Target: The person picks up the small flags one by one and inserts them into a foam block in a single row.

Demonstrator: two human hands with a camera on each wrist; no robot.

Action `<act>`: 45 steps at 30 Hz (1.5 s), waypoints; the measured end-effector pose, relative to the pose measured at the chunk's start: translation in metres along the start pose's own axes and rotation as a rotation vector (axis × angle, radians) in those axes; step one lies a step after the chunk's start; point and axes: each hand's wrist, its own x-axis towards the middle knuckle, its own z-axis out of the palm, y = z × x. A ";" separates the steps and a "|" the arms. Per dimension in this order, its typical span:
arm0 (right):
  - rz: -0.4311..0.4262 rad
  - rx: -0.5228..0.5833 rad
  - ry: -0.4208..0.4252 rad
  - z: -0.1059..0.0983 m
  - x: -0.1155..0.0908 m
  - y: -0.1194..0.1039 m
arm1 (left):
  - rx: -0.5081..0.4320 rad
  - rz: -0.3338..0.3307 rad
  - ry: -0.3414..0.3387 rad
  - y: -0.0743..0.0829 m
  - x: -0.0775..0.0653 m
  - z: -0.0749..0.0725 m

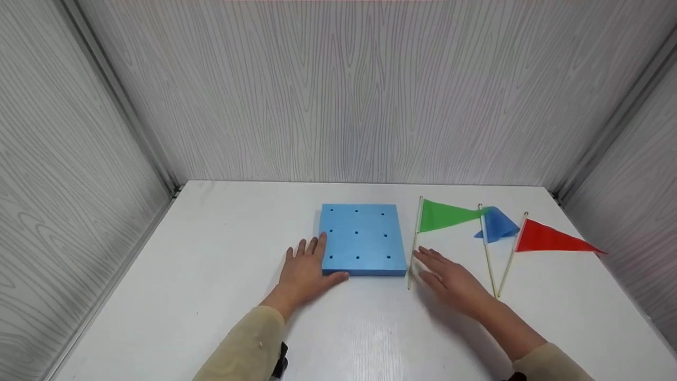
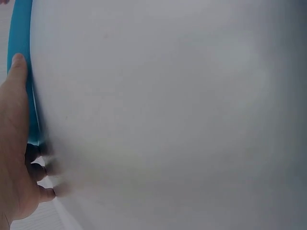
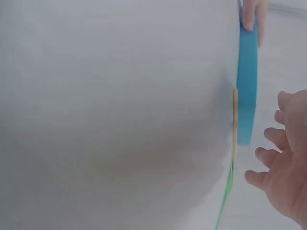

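A light blue square block (image 1: 365, 241) with rows of small holes in its top lies flat on the table. My left hand (image 1: 305, 270) rests at its near left corner, thumb stretched along the front side and fingers along the left edge. That thumb lies against the block's side (image 2: 21, 28) in the left wrist view. Just right of the block lies a green pennant flag (image 1: 444, 216) on a thin wooden stick. My right hand (image 1: 455, 283) hovers beside the lower part of this stick, fingers extended and holding nothing. Whether a fingertip touches the stick, I cannot tell.
Farther right lie a blue flag (image 1: 499, 225), its cloth folded, and a red pennant flag (image 1: 550, 238). Their sticks meet at the lower ends. The green tip overlaps the blue flag. Wood-grain panels (image 1: 344, 95) enclose the white table (image 1: 211, 238) at the back and sides.
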 end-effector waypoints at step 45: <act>0.464 0.193 0.111 -0.063 -0.059 0.160 | 0.006 -0.011 0.001 0.001 -0.001 0.001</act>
